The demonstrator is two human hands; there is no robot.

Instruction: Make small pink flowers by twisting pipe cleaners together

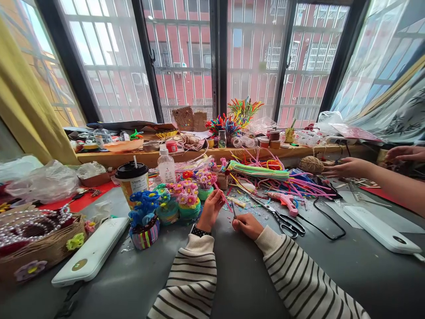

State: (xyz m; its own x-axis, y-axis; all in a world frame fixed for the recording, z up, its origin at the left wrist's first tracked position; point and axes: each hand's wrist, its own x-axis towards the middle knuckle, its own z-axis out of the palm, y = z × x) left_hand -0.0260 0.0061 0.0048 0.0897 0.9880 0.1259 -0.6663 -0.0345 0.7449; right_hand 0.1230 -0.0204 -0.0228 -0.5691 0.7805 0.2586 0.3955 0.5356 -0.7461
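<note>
At the far left of the frame a woven basket (40,252) holds pearl strings, and a white power bank (91,252) lies just right of it on the grey table (239,274). Left of centre stand a blue pipe-cleaner flower pot (144,219) and a lidded drink cup (133,177). At centre the left hand (210,210) is closed narrowly, pinching a pink pipe cleaner (222,197) that slants up and left from the fingers. Just right, the right hand (247,225) is curled shut around a thin dark tool (233,209) pointing up towards the pipe cleaner; the hands sit near each other but apart. Right of them lie scissors (282,219) and a pink glue gun (283,200). At the right edge another person's hand (348,168) reaches in.
</note>
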